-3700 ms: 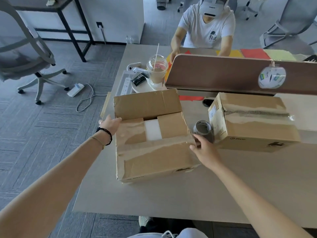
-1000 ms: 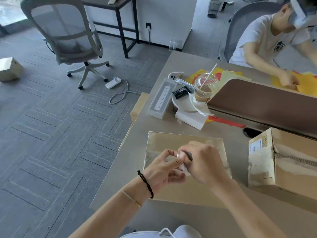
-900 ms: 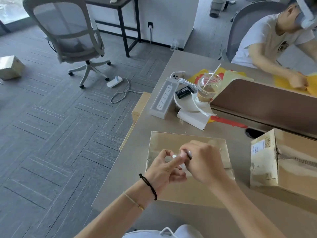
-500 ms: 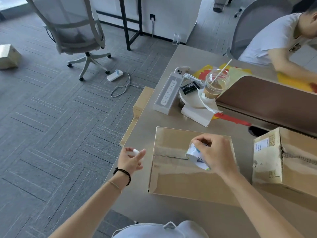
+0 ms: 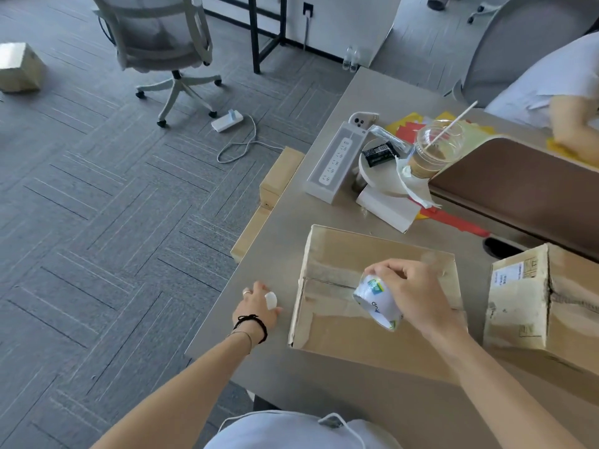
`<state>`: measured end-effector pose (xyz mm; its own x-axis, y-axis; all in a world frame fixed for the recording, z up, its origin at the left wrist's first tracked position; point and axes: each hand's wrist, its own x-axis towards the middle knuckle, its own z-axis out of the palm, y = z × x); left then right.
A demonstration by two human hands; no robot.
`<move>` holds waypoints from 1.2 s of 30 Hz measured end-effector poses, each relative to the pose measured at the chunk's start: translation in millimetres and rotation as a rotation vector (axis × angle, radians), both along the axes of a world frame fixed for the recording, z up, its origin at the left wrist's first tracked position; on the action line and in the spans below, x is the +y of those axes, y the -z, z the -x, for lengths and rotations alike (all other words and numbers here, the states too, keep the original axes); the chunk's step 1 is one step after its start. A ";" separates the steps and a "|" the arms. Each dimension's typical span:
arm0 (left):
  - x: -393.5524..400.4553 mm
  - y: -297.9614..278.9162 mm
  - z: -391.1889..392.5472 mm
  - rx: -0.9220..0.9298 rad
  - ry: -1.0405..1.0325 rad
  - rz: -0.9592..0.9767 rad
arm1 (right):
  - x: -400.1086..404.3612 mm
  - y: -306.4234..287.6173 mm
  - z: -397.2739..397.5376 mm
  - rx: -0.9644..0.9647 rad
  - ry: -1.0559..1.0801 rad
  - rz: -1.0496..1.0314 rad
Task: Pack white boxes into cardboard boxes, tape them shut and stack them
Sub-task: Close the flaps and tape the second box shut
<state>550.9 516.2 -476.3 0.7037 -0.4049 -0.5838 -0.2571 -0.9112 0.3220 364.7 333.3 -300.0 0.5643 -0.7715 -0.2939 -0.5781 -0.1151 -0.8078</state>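
Both hands were busy: my right hand (image 5: 418, 296) gripped the tape roll (image 5: 377, 303) over the closed carton (image 5: 376, 286), while my left hand (image 5: 259, 307) pinched a small white scrap (image 5: 271, 299) beside it on the table (image 5: 324, 377). I judged taping was in hand; next, tape must run along the seam. A second carton (image 5: 544, 303) sat right; grey carpet, an office chair (image 5: 162, 43).

flaps: now closed | left hand (image 5: 259, 306): moved off cardboard box (image 5: 376, 296) | tape roll (image 5: 377, 301): lifted over seam
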 end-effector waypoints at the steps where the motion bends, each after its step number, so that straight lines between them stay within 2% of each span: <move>1: -3.3 -11.8 -3.3 -0.048 0.003 0.015 | -0.4 -0.9 -0.5 -0.021 0.009 -0.026; 3: -15.0 -47.4 -6.2 -0.161 -0.073 0.217 | -0.3 -3.5 -2.1 -0.054 0.023 -0.098; 5: -32.8 -93.9 4.6 -0.217 -0.085 0.536 | 0.9 -4.9 -3.9 -0.062 0.014 -0.138; 6: -41.3 -119.2 15.3 -0.209 0.003 0.638 | 1.7 -5.2 -4.6 -0.066 0.002 -0.142; 7: -49.0 -140.7 26.9 -0.191 0.135 0.663 | 2.4 -4.7 -5.0 -0.070 -0.015 -0.142; 9: -59.6 -167.1 50.5 -0.157 0.331 0.526 | 3.6 -5.0 -4.4 -0.100 -0.040 -0.150; 10: -62.9 -169.5 58.0 -0.186 0.362 0.478 | 3.3 -4.5 -3.2 -0.119 -0.043 -0.155; 13: -71.0 -165.0 68.3 -0.237 0.278 0.531 | 1.1 -3.1 4.7 -0.152 -0.058 -0.136; 15: -75.8 -160.3 73.4 -0.190 0.251 0.553 | -0.1 -4.4 11.5 -0.152 -0.077 -0.138; 16: -78.9 -158.5 76.2 -0.115 0.225 0.563 | -0.6 -6.5 16.2 -0.150 -0.089 -0.137; 19: -86.6 -158.3 81.9 0.268 0.087 0.560 | -3.2 -8.5 29.7 -0.117 -0.161 -0.116; 20: -88.0 -158.4 83.3 0.320 0.078 0.540 | -3.9 -7.5 33.3 -0.113 -0.190 -0.114; 22: -90.9 -157.5 84.8 0.276 0.129 0.537 | -4.6 -6.6 40.3 -0.127 -0.231 -0.110; 24: -92.0 -160.3 85.5 0.269 0.146 0.623 | -8.9 -6.2 46.6 -0.162 -0.235 -0.169; 27: -89.3 -165.6 78.0 0.479 0.031 0.802 | -23.7 -7.3 59.6 -0.192 -0.287 -0.136; 29: -87.3 -169.3 75.2 0.643 -0.116 0.865 | -35.6 -10.6 68.5 -0.186 -0.401 -0.110; 31: -87.3 -172.0 77.9 0.851 -0.290 0.860 | -39.6 -22.2 72.1 -0.284 -0.443 -0.221; 33: -87.6 -175.3 82.2 0.996 -0.397 0.836 | -40.7 -34.8 71.3 -0.433 -0.435 -0.457; 34: -87.4 -177.5 81.9 0.979 -0.398 0.835 | -41.6 -39.0 70.7 -0.476 -0.428 -0.532; 36: -84.8 -182.0 76.2 0.740 -0.322 0.835 | -45.4 -37.5 68.4 -0.440 -0.403 -0.506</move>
<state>474.7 431.3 -294.3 0.4429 -0.7221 -0.5315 0.4504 -0.3334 0.8283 296.3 287.9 -262.5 0.9188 -0.3140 -0.2394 -0.1842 0.1955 -0.9633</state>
